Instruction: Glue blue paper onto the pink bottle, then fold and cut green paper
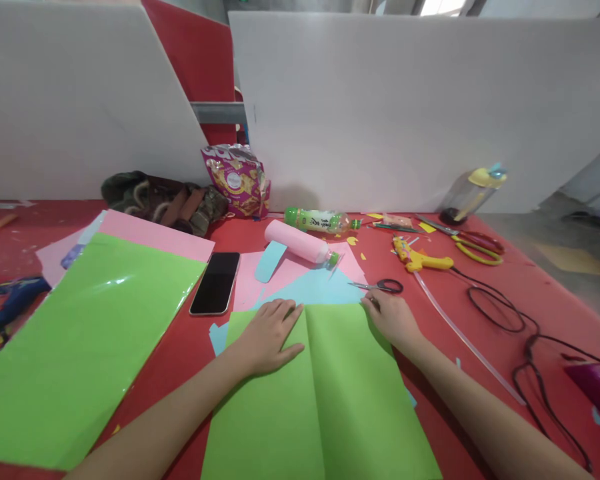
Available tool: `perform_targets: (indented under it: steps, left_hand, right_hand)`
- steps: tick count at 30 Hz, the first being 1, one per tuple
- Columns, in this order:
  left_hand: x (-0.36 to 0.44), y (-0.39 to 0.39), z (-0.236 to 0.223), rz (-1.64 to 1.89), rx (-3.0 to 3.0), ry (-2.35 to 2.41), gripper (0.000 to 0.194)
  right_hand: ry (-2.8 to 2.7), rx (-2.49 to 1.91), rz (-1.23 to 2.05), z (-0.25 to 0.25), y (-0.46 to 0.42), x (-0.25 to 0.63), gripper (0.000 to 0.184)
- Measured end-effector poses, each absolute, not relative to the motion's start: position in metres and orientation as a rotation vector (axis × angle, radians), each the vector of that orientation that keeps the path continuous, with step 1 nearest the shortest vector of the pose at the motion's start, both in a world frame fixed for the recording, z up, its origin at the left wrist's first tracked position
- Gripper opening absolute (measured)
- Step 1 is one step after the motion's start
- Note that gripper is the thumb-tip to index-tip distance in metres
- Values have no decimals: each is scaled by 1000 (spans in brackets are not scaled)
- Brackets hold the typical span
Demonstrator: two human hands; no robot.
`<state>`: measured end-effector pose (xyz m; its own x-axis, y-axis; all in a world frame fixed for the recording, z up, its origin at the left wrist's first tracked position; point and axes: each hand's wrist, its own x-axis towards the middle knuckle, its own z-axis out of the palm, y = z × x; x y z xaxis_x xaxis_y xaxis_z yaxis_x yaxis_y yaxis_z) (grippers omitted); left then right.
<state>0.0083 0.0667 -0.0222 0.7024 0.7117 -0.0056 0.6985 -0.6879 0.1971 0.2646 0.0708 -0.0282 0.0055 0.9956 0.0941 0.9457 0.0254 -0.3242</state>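
A green sheet of paper (pixel 365 400) with a crease down its middle lies in front of me. My left hand (pixel 273 337) rests flat on its left half, fingers stretched out and thumb apart. At the sheet's far right corner, my right hand (pixel 393 320) has its fingers curled around a handle loop of small black-handled scissors (pixel 391 286). The other loop and the blades, pointing left, show beyond the fingers. Under the sheet's far edge lie blue paper (pixel 310 290) and pink paper (pixel 245 270). A bottle wrapped in pink paper (pixel 300 243) lies on them, a blue paper strip (pixel 270 261) against it.
On the left are a phone (pixel 215 283) and packaged green paper (pixel 95 333). A labelled bottle (pixel 320 220), snack bag (pixel 237 180) and camouflage cloth item (pixel 165 200) line the back. To the right lie a yellow glue gun (pixel 423 257), its cord, a glue stick (pixel 470 340) and larger scissors (pixel 475 247).
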Motion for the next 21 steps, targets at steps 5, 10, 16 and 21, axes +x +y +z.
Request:
perform_targets:
  steps: [5, 10, 16, 21]
  left_hand:
    - [10, 67, -20, 47, 2720, 1169, 61]
    - [14, 66, -19, 16, 2714, 1195, 65]
    - [15, 65, -18, 25, 2752, 1204, 65]
    - [15, 64, -18, 14, 2748, 1210, 66]
  right_hand:
    - [-2028, -1964, 213, -31, 68, 267, 17]
    - [-2015, -1959, 207, -34, 66, 267, 23]
    - [-2025, -1937, 224, -33, 65, 267, 22]
    - [-2030, -1895, 283, -32, 64, 269, 24]
